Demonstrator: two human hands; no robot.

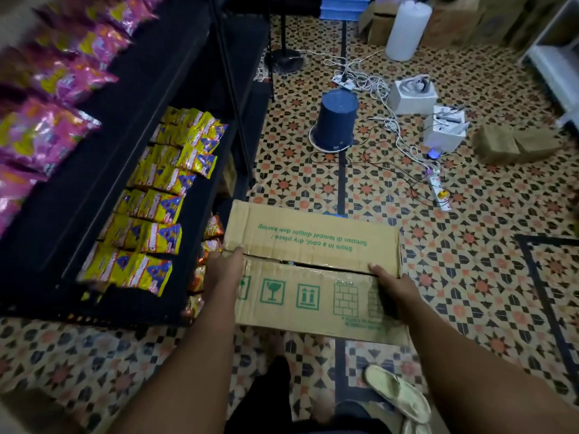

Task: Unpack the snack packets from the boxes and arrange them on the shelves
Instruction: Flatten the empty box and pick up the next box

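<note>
Brown corrugated card sat under both sets of fingers: the left hand (224, 270) curled over the near-left corner of the cardboard box (313, 270), and the right hand (387, 281) gripped its near-right corner, fingertips at the flap seam. The box was over the patterned floor (470, 245), just beside the black shelves (131, 170), where yellow snack packets (163, 227) lay in rows and pink packets (47, 133) sat above. Its flaps were nearly closed, with a dark gap between them. The card looked stiff but creased; packets inside would likely be light and crushable, so holding opposite corners seemed sensible.
</note>
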